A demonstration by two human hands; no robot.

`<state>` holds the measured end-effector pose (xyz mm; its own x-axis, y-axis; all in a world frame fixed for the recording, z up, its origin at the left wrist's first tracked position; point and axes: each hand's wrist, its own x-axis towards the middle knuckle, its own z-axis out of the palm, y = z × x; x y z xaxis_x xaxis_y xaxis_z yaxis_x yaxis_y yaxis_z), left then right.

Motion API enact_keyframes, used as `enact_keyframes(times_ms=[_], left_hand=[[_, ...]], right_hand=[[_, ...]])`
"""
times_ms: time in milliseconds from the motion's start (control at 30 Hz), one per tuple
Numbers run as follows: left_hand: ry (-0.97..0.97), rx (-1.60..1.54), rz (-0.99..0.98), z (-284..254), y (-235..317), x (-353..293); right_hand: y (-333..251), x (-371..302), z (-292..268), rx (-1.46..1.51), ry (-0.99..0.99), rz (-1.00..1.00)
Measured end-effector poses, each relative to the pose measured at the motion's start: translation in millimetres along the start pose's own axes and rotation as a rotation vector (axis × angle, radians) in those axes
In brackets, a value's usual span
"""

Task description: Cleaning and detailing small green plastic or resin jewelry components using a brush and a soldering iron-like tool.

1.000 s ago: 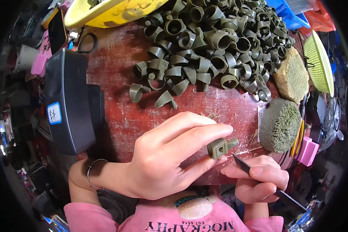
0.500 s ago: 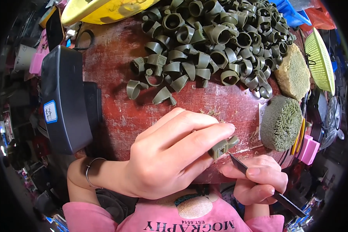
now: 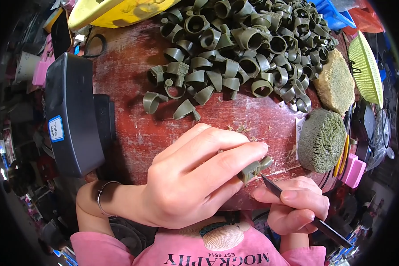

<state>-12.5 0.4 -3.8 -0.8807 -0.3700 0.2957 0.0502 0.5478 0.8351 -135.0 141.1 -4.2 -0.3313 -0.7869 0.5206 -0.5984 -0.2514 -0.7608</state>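
Note:
My left hand (image 3: 195,170) is closed around a small olive-green ring (image 3: 251,170) that looks like wax or plastic. Only part of it shows past my fingertips; the rest is hidden. My right hand (image 3: 295,206) grips a thin dark knife (image 3: 332,232) like a pen, close beside it. The pointed tip is right by the ring's lower edge; whether they touch I cannot tell. A large heap of similar green rings (image 3: 252,42) covers the far part of the red worn tabletop (image 3: 131,133). Small green shavings (image 3: 241,129) lie just beyond my left fingers.
At the left stands a dark grey box-like device (image 3: 71,115). A yellow basin (image 3: 119,13) is at the far left. On the right are a green rough-topped block (image 3: 322,142), a tan one (image 3: 335,82), a light green basket (image 3: 366,68), yellow-handled tools (image 3: 342,155) and a pink block (image 3: 354,170).
The ring has turned slightly in my left fingers. The knife stays beside it, its tip a touch further left and higher. The whole view has shifted a little.

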Motion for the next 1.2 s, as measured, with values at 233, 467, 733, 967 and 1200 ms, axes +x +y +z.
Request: enact_keyframes(times_ms=[233,467,733,967,1200], left_hand=[[-0.016,-0.008,-0.015,-0.5,1.1,0.6],[-0.03,0.002,-0.025,-0.3,1.9,0.6],[-0.039,-0.006,-0.024,1.0,1.1,-0.2],[-0.033,-0.03,-0.021,2.0,1.6,0.3],[-0.023,-0.048,-0.018,3.1,1.6,-0.4]], right_hand=[[-0.6,0.2,-0.5,0.027,-0.035,0.041],[-1.7,-0.5,1.4,-0.006,-0.014,0.057],[0.1,-5.1,10.1,-0.108,0.077,0.012],[-4.9,-4.0,0.9,-0.053,-0.088,0.137],[-4.5,-6.1,7.1,-0.141,0.005,0.05]])
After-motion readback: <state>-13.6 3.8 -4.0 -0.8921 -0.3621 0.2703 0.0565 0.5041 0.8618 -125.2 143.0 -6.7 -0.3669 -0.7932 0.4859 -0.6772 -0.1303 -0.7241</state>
